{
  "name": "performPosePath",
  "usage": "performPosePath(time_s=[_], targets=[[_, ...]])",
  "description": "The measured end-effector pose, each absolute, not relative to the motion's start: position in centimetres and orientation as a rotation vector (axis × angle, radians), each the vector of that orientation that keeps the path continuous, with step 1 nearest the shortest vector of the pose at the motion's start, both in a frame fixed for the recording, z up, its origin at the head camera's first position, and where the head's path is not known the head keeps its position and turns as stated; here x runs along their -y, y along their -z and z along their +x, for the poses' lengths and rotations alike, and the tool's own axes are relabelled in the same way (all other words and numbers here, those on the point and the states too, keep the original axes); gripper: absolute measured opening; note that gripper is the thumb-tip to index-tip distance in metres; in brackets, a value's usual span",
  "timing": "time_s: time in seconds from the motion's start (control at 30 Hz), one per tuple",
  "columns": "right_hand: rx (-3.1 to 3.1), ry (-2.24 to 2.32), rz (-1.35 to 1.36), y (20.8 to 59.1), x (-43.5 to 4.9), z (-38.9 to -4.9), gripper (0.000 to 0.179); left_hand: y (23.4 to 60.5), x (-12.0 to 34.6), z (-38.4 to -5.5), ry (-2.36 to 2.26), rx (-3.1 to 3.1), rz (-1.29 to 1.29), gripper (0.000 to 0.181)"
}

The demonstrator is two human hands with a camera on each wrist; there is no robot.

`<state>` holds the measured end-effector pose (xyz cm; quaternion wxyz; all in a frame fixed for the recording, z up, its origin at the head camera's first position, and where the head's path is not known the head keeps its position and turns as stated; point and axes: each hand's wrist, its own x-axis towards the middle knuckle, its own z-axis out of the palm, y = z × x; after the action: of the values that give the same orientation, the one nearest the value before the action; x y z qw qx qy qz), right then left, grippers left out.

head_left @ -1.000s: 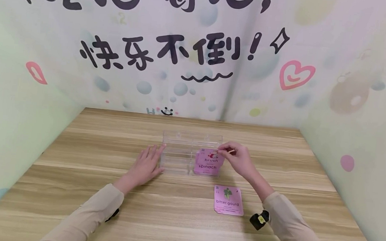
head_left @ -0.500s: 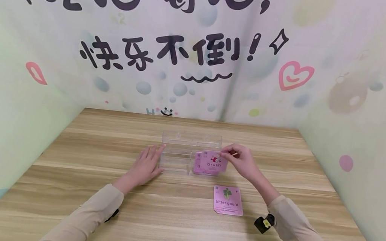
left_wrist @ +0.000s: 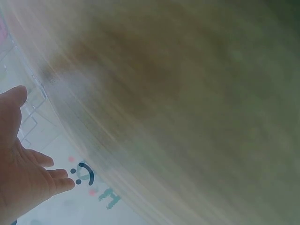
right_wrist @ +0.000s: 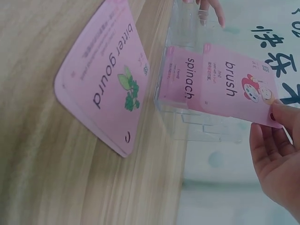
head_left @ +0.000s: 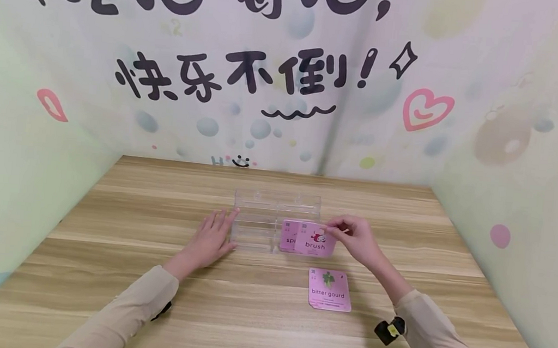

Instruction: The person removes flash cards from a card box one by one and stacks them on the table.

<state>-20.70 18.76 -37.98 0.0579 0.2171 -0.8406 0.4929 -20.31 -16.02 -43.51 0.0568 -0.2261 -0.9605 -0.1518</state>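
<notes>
Between thumb and fingers, my right hand pinches the upper right corner of a pink "brush" flashcard. That card overlaps the front of a pink "spinach" flashcard, which stands in the right part of a clear plastic holder. My left hand rests at the holder's left side with its fingers extended and touches its edge. A pink "bitter gourd" flashcard lies on the table in front of the holder's right end; in the right wrist view it looks like the top of a small stack.
The wood-grain table runs back to a printed backdrop with large black lettering. Light printed panels stand at both sides. A black wrist camera is strapped at the right cuff.
My right hand has moved the "brush" card to the right and down, uncovering the left part of the "spinach" card. The left hand stays at the holder.
</notes>
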Motion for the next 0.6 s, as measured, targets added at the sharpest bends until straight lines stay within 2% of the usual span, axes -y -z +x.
performPosePath(time_s=[0.6], targets=[[2.606, -1.729, 0.527, 37.1, -19.7, -18.8, 0.013, 43.5, 16.0, -20.3, 0.452, 2.915, -0.688, 0.078]])
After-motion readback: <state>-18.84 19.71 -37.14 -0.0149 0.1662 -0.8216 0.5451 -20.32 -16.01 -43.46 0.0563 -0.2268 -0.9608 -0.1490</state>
